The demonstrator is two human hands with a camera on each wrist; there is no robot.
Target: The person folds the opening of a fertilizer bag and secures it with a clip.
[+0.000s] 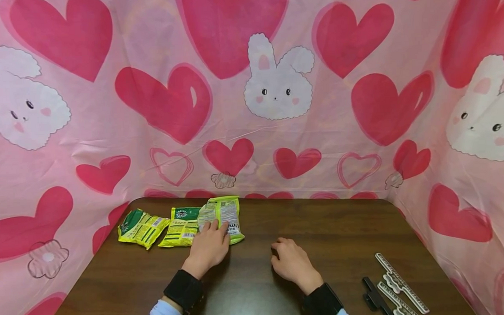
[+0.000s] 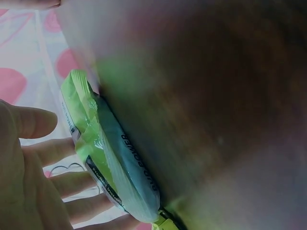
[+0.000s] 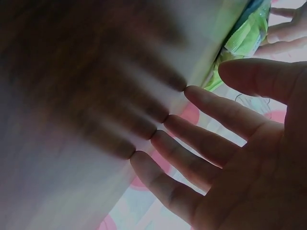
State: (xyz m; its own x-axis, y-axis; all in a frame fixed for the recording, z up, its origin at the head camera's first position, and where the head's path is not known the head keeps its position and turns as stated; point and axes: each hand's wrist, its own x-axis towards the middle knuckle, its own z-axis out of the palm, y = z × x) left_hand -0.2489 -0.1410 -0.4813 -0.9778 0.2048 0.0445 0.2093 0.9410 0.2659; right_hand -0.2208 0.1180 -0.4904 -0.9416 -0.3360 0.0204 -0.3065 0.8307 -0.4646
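In the head view my left hand (image 1: 210, 246) rests with extended fingers on a light green and grey snack packet (image 1: 229, 214) near the table's back edge. The left wrist view shows the fingers against one face of this packet (image 2: 112, 153), the thumb apart from it. That packet overlaps a yellow and green packet (image 1: 181, 229); another yellow and green packet (image 1: 142, 227) lies farther left. My right hand (image 1: 295, 263) holds nothing. Its fingertips touch the tabletop, and the right wrist view shows the fingers (image 3: 208, 134) spread and nearly straight.
On the right of the brown wooden table (image 1: 256, 291) lie two white ruler-like clips (image 1: 402, 282) and a black clip (image 1: 377, 297). A pink cloth (image 1: 276, 138) with hearts and rabbits hangs around the back and sides.
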